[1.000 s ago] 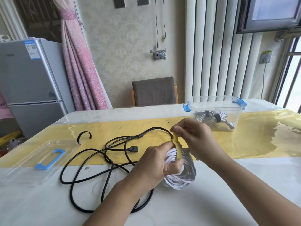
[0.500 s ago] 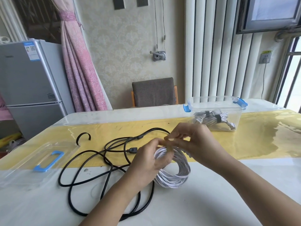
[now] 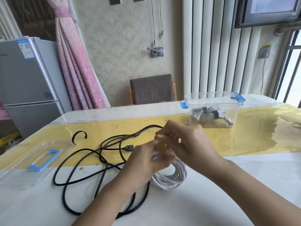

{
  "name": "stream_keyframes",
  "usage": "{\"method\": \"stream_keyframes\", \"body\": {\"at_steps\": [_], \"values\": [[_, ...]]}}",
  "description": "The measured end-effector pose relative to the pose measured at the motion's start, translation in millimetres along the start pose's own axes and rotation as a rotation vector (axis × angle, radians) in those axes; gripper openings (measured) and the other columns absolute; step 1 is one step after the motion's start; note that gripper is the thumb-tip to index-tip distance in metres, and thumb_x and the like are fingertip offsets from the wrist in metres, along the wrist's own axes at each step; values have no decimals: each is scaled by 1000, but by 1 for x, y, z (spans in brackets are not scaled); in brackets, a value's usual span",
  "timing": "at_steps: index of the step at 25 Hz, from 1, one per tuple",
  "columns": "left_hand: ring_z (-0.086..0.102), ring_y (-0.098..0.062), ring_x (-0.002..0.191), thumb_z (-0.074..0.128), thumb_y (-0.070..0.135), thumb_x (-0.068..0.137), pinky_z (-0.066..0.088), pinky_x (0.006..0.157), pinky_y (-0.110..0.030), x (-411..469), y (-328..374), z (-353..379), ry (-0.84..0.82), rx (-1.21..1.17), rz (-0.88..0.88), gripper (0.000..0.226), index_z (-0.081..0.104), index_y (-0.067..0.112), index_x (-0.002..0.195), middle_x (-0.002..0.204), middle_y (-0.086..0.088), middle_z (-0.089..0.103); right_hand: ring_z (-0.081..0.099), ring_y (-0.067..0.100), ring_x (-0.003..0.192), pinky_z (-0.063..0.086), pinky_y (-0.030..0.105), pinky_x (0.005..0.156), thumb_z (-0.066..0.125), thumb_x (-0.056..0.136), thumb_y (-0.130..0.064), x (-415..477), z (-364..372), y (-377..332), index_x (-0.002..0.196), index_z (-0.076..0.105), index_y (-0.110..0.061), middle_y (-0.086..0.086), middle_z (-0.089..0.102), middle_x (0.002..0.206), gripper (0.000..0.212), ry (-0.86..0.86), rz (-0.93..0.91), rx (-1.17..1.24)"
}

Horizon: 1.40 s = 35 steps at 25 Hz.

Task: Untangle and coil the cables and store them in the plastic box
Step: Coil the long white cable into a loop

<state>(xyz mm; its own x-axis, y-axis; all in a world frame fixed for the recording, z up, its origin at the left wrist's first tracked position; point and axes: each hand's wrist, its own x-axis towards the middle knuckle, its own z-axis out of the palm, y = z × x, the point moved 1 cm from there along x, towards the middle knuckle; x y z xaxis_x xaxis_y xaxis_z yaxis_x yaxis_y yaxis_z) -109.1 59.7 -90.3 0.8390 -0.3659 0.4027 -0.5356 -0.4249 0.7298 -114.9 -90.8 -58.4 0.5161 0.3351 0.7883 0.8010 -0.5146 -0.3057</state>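
Looking down from the head cam: gripping the white cable coil [image 3: 169, 180] at its top with the left hand [image 3: 143, 163], fingers curled round the loops, lower edge resting on the table [image 3: 211, 201]. Pinching a yellowish tie [image 3: 161, 147] with the right hand [image 3: 192, 142], right above the coil, hands close together. Loose black cable [image 3: 128, 147] sprawled in messy loops just left of the coil, partly under the left forearm. Clear plastic box [image 3: 236, 111] further back on the right, lid off, already holding strapped grey bundles [image 3: 210, 115]. Lid [image 3: 17, 173] lying flat at far left.
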Motion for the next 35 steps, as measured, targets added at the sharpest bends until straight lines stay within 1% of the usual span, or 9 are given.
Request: {"method": "stream_keyframes", "body": {"at_steps": [7,11,16,21,25,27,29,33,35], "values": [[29,-7,48,68,58,66,22,44,-15,-5,12,15,124,289,246,45,36,27,70,48,9,26,57,7,51,42,13,51,65,86,-11,4,-9,17,74,61,-5,3,65,58,15,-57,398,320],[54,0,65,71,57,71,39,58,-11,-4,10,11,209,188,133,44,44,31,95,68,14,57,54,9,47,42,16,45,63,88,-8,5,-7,26,72,57,-4,3,64,57,18,63,586,562],[57,4,77,64,49,75,39,63,-9,-3,4,1,238,114,70,30,42,30,84,80,12,61,56,18,57,41,23,50,70,74,-14,9,-11,28,84,65,-5,9,66,67,14,-87,638,861],[62,2,74,69,50,74,44,65,-13,-2,4,0,186,-78,-2,36,47,26,89,80,7,67,42,7,45,31,16,41,73,78,-7,6,-14,22,75,72,-8,-2,60,57,3,-233,508,566],[59,-14,72,78,44,58,47,71,-34,6,-14,-2,70,-310,-145,49,48,26,92,78,0,65,56,8,70,42,15,57,71,79,-11,8,-15,10,78,73,-14,-6,65,74,4,-214,-14,22],[52,-14,65,77,26,57,43,68,-38,9,-18,-1,102,-419,-191,31,53,25,76,66,4,59,53,14,74,43,21,64,68,79,-14,9,-13,6,78,72,-14,-4,63,73,4,-226,-169,-117],[47,-9,60,76,29,61,42,63,-32,8,-13,-4,174,-292,-117,26,50,30,64,60,10,53,50,8,72,42,19,63,67,78,-13,9,-13,3,78,71,-14,-5,62,72,4,-202,-148,-99],[38,0,50,76,53,60,26,46,-10,-3,4,-9,316,155,204,51,31,29,64,51,11,42,51,2,53,35,9,47,68,85,-10,10,-18,-3,75,67,-13,-13,58,60,10,-156,213,212],[37,3,53,72,57,62,26,48,-6,-4,9,-7,346,268,297,51,28,30,66,52,13,36,41,6,41,31,16,41,68,85,-10,10,-17,4,70,62,-11,-10,53,52,16,-195,373,414]]}}
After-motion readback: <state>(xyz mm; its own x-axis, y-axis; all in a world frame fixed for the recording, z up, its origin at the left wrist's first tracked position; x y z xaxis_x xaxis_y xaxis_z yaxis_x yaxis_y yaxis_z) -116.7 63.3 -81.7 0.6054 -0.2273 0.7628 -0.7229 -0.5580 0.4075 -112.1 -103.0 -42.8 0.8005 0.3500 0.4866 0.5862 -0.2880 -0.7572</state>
